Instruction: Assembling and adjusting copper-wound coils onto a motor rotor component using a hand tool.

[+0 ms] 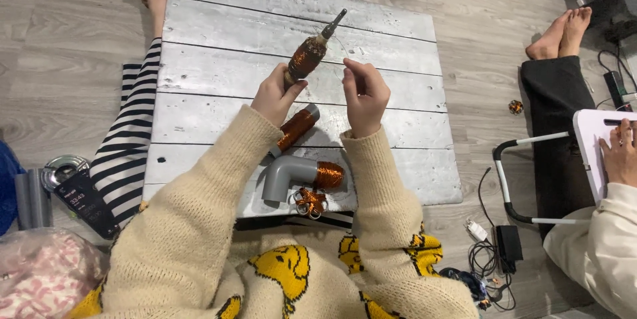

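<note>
My left hand point(275, 95) grips the lower end of a rod wound with copper wire point(306, 58), its grey tip pointing up and to the right. My right hand point(363, 95) is pinched shut on a thin wire that runs toward the coil. Both hands hover over a white wooden board point(219, 34). Below them on the board lie a second copper-wound tube point(295, 128), a grey elbow pipe with a copper-wound end point(292, 174) and a small tangle of copper wire with scissors point(310, 201).
My striped trouser leg point(129, 133) lies along the board's left edge. A phone point(85, 203), a tape roll point(63, 168) and grey tubes point(30, 199) sit at left. Another person point(597, 226) sits at right with a white lap table point(600, 133); a charger and cables point(494, 246) lie nearby.
</note>
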